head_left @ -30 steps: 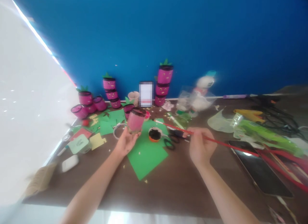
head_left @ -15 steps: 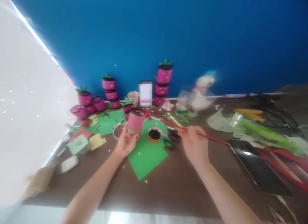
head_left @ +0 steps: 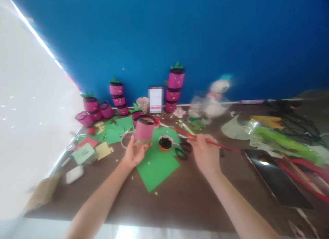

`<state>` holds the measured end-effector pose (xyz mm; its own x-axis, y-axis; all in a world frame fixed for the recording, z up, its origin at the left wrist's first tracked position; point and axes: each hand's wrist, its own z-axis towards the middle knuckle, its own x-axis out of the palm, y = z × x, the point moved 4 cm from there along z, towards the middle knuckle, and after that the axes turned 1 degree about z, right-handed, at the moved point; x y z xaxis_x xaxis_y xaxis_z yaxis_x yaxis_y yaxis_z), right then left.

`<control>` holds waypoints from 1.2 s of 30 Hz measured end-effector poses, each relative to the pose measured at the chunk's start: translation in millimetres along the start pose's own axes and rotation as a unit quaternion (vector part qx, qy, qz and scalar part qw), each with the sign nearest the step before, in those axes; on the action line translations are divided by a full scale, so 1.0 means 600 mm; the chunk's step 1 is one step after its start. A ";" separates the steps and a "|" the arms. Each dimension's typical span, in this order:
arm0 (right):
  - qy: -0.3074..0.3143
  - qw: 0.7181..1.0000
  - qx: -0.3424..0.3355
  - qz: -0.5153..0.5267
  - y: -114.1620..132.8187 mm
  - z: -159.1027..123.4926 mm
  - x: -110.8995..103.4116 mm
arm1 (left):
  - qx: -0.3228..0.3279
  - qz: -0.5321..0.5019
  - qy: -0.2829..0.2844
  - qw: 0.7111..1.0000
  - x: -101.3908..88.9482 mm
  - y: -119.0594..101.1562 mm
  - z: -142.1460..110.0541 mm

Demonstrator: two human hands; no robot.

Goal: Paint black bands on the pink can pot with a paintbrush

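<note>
My left hand (head_left: 135,153) is closed round the lower part of a pink cup (head_left: 144,130) with a dark painted rim. My right hand (head_left: 205,152) pinches the long red handle of a paintbrush (head_left: 180,130), whose tip meets the right side of the cup's rim; whether it touches is hard to tell. Between my hands, a small pot of black paint (head_left: 166,142) rests on green paper (head_left: 157,174). Scissors (head_left: 182,152) lie just right of the pot, close to my right hand.
Stacked magenta cups with faces (head_left: 174,90) stand along the blue wall, beside a propped screen (head_left: 155,100). At right lie a dark phone (head_left: 277,177) and green plastic packaging (head_left: 285,141). Paper scraps (head_left: 104,151) and a white case (head_left: 75,174) are at left.
My right hand has shifted slightly left with the paintbrush, and a small dark object shows behind it. The cup in my left hand has moved slightly left.
</note>
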<state>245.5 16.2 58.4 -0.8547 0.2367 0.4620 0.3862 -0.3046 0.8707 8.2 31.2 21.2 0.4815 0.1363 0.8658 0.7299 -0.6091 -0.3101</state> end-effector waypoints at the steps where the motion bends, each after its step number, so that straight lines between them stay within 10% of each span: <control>1: 0.004 1.000 -0.004 0.003 0.001 0.001 -0.001 | 0.002 -0.001 0.000 1.000 0.000 -0.001 0.000; 9: 0.079 0.997 -0.025 -0.008 0.014 -0.003 0.008 | -0.005 0.010 0.003 1.000 0.002 0.002 0.001; 36: 0.028 0.999 0.020 0.031 -0.003 -0.007 0.007 | 0.011 0.047 -0.009 0.999 0.005 0.005 -0.001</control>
<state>239.7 13.7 58.3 -0.8461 0.1664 0.5064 0.4521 -0.2793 0.8471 11.4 29.3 23.3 0.5565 0.0926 0.8257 0.6913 -0.6029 -0.3983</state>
